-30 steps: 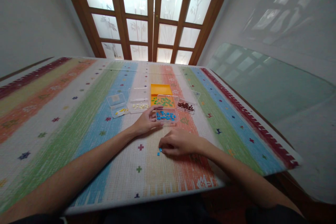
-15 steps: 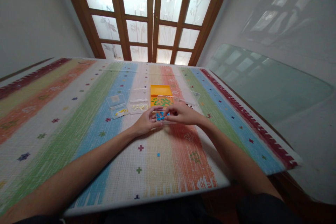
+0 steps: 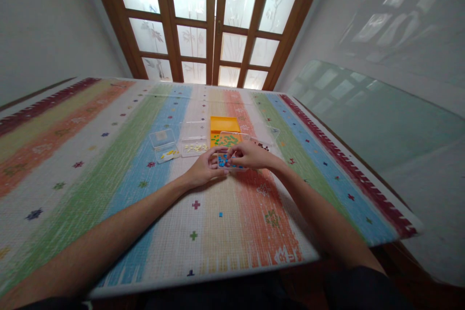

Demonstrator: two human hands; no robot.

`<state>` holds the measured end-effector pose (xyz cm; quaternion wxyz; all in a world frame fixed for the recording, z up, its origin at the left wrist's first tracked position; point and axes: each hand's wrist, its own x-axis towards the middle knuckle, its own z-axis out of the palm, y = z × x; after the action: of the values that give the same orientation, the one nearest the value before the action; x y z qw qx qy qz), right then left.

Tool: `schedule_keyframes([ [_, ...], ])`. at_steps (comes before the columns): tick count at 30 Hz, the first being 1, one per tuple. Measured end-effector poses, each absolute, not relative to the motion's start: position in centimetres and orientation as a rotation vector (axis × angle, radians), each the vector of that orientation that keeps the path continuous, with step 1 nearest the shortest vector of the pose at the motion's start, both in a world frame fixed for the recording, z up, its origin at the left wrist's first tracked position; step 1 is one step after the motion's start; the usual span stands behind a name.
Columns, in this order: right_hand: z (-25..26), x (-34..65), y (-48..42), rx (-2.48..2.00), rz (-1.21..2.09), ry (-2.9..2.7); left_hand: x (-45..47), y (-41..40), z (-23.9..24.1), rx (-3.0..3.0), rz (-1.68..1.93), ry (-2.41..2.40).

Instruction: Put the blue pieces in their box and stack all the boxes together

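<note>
My left hand (image 3: 204, 167) is closed on the left side of a clear plastic box (image 3: 236, 168) that holds several small blue pieces (image 3: 222, 160). Over the same box, my right hand (image 3: 250, 156) reaches in with bent fingertips pinched together among the blue pieces. Whether a piece is between those fingertips is too small to make out. One blue piece (image 3: 220, 214) lies by itself on the tablecloth, nearer to me than the box.
Beyond my hands stand an orange box (image 3: 224, 124) with green pieces (image 3: 227, 141), a clear box with cream pieces (image 3: 196, 147), and a clear box with yellow pieces (image 3: 170, 154). Dark brown pieces (image 3: 262, 146) lie right of them. A striped cloth (image 3: 145, 223) covers the table.
My right fingertips have shifted slightly left and deeper among the blue pieces. My left hand keeps its hold on the box. The whole view has moved slightly.
</note>
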<state>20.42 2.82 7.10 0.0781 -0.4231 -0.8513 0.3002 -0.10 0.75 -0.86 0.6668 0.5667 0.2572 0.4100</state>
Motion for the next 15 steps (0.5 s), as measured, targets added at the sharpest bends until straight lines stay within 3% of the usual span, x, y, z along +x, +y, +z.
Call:
schedule_keyframes([
  [11,8.8,20.4,1.3,-1.193,0.561,-2.65,0.0,0.7,-0.9,1.255,0.929,0.604],
  [15,8.9,20.4,-0.6,-1.023,0.636,-2.694,0.0,0.7,-0.9,1.265,0.933,0.611],
])
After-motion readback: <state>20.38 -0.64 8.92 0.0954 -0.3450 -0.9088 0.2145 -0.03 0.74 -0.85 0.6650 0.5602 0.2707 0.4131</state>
